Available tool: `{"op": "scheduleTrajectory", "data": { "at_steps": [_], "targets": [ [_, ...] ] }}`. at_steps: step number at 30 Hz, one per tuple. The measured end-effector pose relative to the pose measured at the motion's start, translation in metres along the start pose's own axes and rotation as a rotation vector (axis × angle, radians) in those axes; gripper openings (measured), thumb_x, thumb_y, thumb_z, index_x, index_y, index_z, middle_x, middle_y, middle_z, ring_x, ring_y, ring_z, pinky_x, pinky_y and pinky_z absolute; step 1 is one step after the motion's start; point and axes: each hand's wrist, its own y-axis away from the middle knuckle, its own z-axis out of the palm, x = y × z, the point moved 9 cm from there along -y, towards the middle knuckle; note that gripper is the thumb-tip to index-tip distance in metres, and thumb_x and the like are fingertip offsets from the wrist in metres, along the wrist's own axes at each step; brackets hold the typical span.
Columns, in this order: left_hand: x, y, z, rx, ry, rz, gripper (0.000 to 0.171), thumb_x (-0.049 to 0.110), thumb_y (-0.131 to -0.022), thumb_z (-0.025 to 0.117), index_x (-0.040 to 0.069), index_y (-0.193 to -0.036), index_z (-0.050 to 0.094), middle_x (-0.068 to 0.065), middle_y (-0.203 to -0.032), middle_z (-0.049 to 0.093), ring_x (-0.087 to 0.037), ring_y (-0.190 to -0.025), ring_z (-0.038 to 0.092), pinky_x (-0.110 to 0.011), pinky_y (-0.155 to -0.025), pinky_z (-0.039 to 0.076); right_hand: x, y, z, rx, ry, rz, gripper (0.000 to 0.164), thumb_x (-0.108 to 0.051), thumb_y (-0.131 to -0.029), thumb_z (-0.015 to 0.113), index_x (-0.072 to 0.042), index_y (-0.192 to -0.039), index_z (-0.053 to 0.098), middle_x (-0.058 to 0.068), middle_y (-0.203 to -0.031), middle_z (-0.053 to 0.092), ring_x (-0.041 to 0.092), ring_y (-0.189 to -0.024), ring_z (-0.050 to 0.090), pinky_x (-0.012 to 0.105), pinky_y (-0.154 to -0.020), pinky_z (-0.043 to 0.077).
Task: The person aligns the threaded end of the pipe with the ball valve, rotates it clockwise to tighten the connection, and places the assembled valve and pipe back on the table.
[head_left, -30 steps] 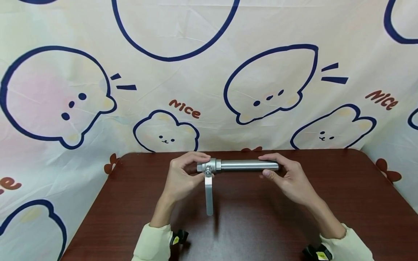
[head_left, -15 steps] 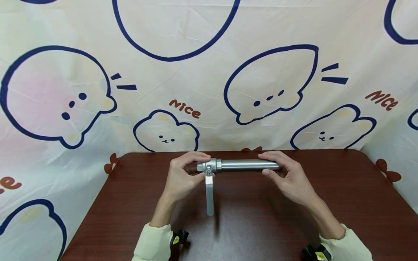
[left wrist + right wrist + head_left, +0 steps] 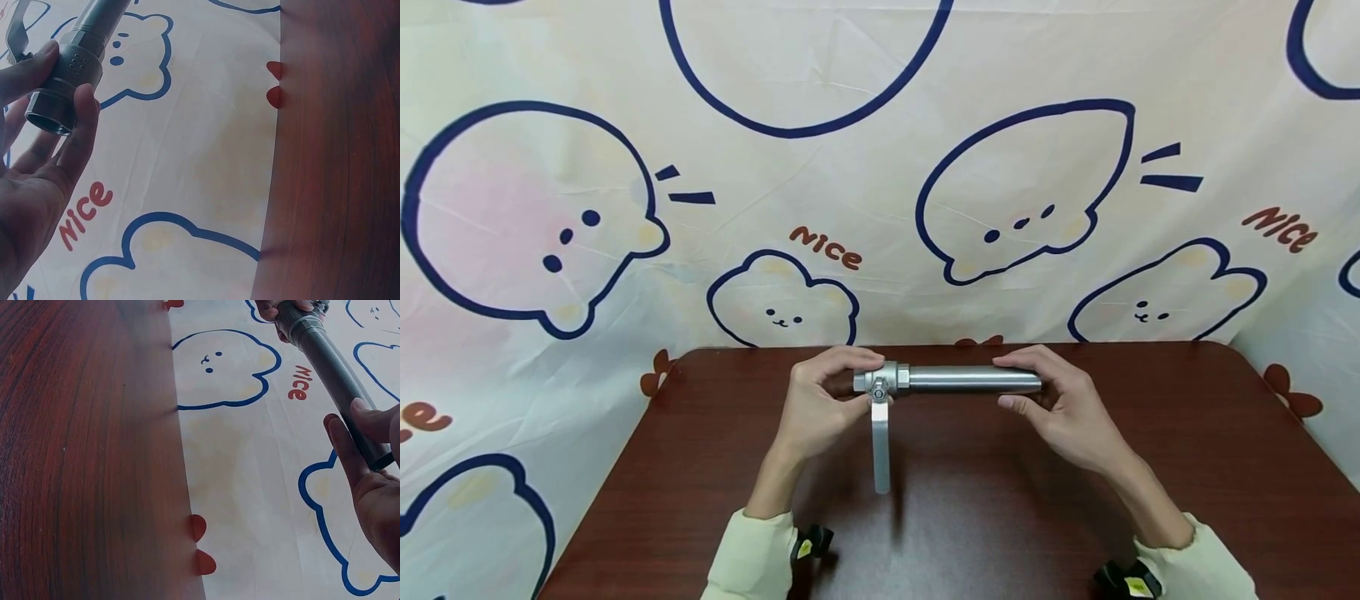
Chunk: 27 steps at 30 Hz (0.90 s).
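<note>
A silver ball valve (image 3: 887,379) is joined to a straight metal pipe (image 3: 958,380), held level above the table. Its flat lever handle (image 3: 881,450) points down toward the near side in the head view. My left hand (image 3: 820,404) grips the valve body between thumb and fingers. In the left wrist view the valve's hollow end (image 3: 51,112) faces out between the fingers. My right hand (image 3: 1063,408) holds the pipe's far right end, thumb on the near side and fingers over the back. The right wrist view shows the pipe (image 3: 337,378) running between both hands.
A dark reddish-brown wooden table (image 3: 985,517) lies under the hands. Behind it hangs a pale cloth (image 3: 880,192) with blue cartoon outlines and "Nice" lettering, meeting the table's back edge. Black straps with yellow labels (image 3: 806,550) sit at both sleeve cuffs.
The right thumb has slid slightly left along the pipe. The valve, pipe and left hand stay nearly where they were.
</note>
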Motion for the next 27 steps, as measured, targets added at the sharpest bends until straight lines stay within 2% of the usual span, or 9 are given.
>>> {"op": "scheduleTrajectory", "data": {
  "at_steps": [5, 12, 21, 27],
  "targets": [
    [0.0010, 0.0001, 0.0009, -0.005, 0.018, 0.005, 0.040, -0.015, -0.075, 0.089, -0.003, -0.113, 0.080, -0.020, -0.117, 0.077, -0.012, -0.106, 0.075, -0.033, -0.086, 0.066, -0.0013, 0.0004, -0.0014, 0.017, 0.021, -0.028, 0.054, 0.007, -0.087, 0.083, -0.018, -0.134, 0.072, -0.001, -0.125, 0.071, 0.008, -0.087, 0.063, 0.022, -0.061, 0.053],
    [0.0008, -0.0005, 0.0006, -0.002, 0.012, -0.002, 0.041, -0.015, -0.075, 0.089, -0.002, -0.113, 0.080, -0.020, -0.117, 0.077, -0.011, -0.106, 0.075, -0.031, -0.087, 0.066, -0.0019, 0.0000, -0.0039, 0.034, 0.039, -0.048, 0.054, 0.008, -0.086, 0.084, -0.017, -0.132, 0.073, 0.000, -0.123, 0.075, 0.007, -0.090, 0.064, 0.020, -0.067, 0.054],
    [0.0009, -0.0009, 0.0000, -0.002, 0.001, -0.019, 0.040, -0.013, -0.076, 0.090, -0.001, -0.113, 0.080, -0.018, -0.117, 0.077, -0.012, -0.107, 0.075, -0.033, -0.086, 0.066, -0.0007, -0.0009, -0.0043, 0.036, 0.052, -0.026, 0.052, 0.007, -0.087, 0.084, -0.018, -0.131, 0.074, 0.000, -0.116, 0.077, 0.008, -0.081, 0.063, 0.023, -0.061, 0.052],
    [0.0005, -0.0006, 0.0003, -0.004, 0.000, -0.024, 0.040, -0.013, -0.076, 0.089, -0.001, -0.113, 0.080, -0.017, -0.118, 0.077, -0.013, -0.108, 0.075, -0.034, -0.087, 0.066, -0.0008, -0.0008, -0.0027, 0.015, -0.002, -0.017, 0.048, 0.007, -0.090, 0.080, -0.013, -0.133, 0.073, 0.006, -0.105, 0.079, 0.009, -0.078, 0.074, 0.022, -0.061, 0.054]
  ]
}}
